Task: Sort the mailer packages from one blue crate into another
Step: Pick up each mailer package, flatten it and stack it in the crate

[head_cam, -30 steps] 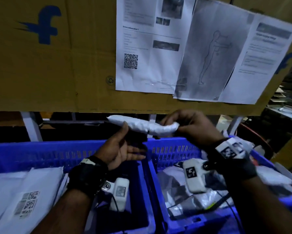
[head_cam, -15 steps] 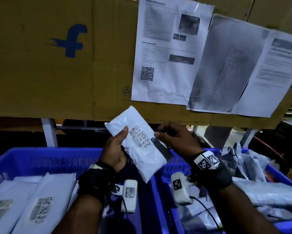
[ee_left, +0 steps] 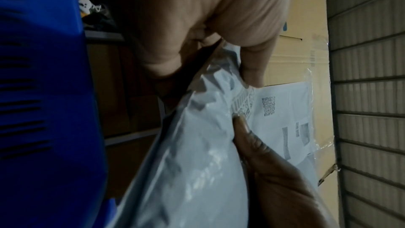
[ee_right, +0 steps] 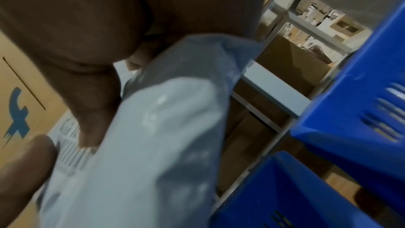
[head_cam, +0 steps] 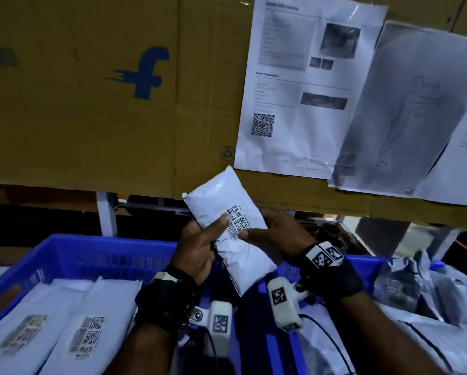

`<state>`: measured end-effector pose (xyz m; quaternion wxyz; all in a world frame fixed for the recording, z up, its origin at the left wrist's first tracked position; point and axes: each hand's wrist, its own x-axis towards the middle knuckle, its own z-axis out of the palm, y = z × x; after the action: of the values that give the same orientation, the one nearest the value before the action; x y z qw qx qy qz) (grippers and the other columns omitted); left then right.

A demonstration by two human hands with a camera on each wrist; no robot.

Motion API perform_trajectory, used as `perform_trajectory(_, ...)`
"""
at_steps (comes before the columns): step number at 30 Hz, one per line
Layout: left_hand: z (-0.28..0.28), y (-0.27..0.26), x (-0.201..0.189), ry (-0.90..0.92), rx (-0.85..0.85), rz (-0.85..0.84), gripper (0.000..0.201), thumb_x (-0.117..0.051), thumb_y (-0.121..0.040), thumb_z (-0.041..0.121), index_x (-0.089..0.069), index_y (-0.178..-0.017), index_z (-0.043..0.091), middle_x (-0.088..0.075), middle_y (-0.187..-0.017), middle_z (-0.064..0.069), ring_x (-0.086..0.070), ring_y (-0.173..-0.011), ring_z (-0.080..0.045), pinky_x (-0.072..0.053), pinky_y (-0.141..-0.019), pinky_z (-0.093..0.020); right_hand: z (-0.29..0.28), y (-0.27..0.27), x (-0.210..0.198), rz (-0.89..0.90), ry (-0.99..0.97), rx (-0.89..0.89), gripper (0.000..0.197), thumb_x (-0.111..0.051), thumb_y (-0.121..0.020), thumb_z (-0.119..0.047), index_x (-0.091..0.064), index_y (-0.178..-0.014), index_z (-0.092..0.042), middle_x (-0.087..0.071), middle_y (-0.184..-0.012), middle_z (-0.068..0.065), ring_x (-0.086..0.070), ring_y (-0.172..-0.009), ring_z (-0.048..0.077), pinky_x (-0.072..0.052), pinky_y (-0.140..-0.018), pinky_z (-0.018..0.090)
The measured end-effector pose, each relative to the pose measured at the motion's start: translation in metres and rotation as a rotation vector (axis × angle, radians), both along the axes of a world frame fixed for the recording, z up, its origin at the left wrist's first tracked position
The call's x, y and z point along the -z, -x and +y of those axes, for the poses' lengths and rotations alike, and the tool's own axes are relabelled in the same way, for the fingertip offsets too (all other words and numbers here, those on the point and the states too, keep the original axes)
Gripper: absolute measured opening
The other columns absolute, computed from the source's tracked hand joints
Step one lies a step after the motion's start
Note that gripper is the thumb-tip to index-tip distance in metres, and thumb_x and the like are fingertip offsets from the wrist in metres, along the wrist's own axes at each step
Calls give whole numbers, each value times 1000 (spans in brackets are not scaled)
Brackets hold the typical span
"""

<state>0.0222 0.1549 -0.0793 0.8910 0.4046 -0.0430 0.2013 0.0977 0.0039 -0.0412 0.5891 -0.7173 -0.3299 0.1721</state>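
I hold a white mailer package (head_cam: 218, 196) upright above the gap between two blue crates, its barcode label facing me. My left hand (head_cam: 213, 228) grips its left edge, with the thumb on the label and the fingers behind. From the right, my right hand (head_cam: 254, 234) grips it with the thumb beside the label. The left wrist view shows the mailer (ee_left: 192, 171) with both thumbs on it. The right wrist view shows the mailer (ee_right: 164, 145) blurred. The left crate (head_cam: 64, 247) holds flat labelled mailers (head_cam: 86, 328). The right crate (head_cam: 367, 259) holds crumpled mailers (head_cam: 416, 288).
A cardboard wall (head_cam: 78, 117) with a blue logo rises just behind the crates. Printed paper sheets (head_cam: 302, 90) are taped to it. A grey metal shelf post (head_cam: 106, 215) stands below the cardboard. A blue crate wall (ee_right: 350, 110) lies close to my right wrist.
The mailer turned from edge-on and level to label-facing and more upright. Both hands shifted their hold, and both thumbs now lie at the label.
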Motion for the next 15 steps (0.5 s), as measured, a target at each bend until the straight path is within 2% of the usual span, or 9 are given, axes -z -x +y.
perform_trajectory(3, 6, -3, 5, -5, -67, -1, 31, -62, -88, 3, -64, -119, 0, -65, -122, -25, -63, -112, -40, -52, -92, -48, 4, -4, -6, -7, 46, -59, 39, -81, -78, -15, -68, -114, -14, -73, -111, 9, -69, -102, 29, -53, -94, 52)
perform_trajectory(5, 9, -3, 4, 16, -93, 1, 30, -59, -88, 1, -65, -118, 1, -65, -121, -25, -64, -111, -40, -52, -93, -51, 5, -8, -8, 42, 55, -104, 40, -80, -78, -9, -66, -116, -11, -72, -112, 10, -69, -103, 28, -53, -94, 49)
perform_trajectory(8, 13, -2, 1, 39, -129, 3, 28, -57, -88, 2, -65, -115, 2, -68, -117, -23, -66, -108, -36, -56, -88, -47, 5, -18, -5, 70, 90, -149, 49, -83, -74, -10, -66, -120, -11, -71, -115, 10, -68, -107, 30, -51, -98, 50)
perform_trajectory(11, 15, -3, 1, 43, -162, 32, 31, -51, -96, 6, -59, -124, -2, -65, -122, -24, -63, -114, -38, -53, -93, -51, 6, -23, 8, 99, 22, -117, 45, -81, -71, -7, -68, -114, -7, -72, -111, 11, -69, -103, 30, -51, -97, 52)
perform_trajectory(15, 17, -3, 1, 45, -172, 69, 36, -48, -100, 16, -55, -130, -2, -65, -124, -22, -62, -115, -38, -51, -96, -54, 11, -23, 33, 163, -75, -100, 53, -82, -67, -12, -65, -115, -2, -71, -114, 14, -67, -107, 35, -50, -96, 55)
